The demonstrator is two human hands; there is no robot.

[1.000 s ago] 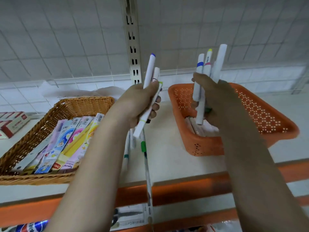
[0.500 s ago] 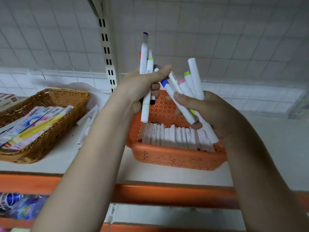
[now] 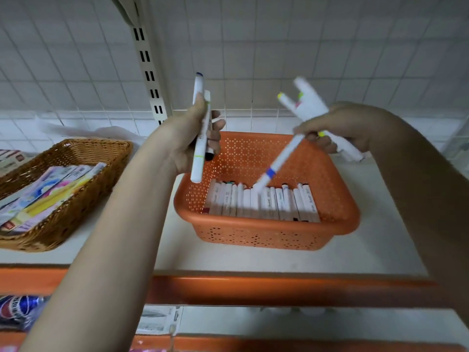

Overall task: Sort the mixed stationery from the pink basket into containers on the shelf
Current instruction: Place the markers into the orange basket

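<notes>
Head view: we sort markers into the orange basket [image 3: 266, 232] on the shelf [image 3: 380, 250].
Left hand [image 3: 187, 138] grips two markers [image 3: 200, 138] upright as stock; right hand [image 3: 340, 128] clutches a blurred bunch [image 3: 308, 102], about three, and pinches one blue-band marker [image 3: 278, 162] tip-down onto the row [image 3: 261, 203], roughly fifteen. Pink basket unseen.

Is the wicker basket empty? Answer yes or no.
No, the wicker basket holds several flat colourful packets.
</notes>
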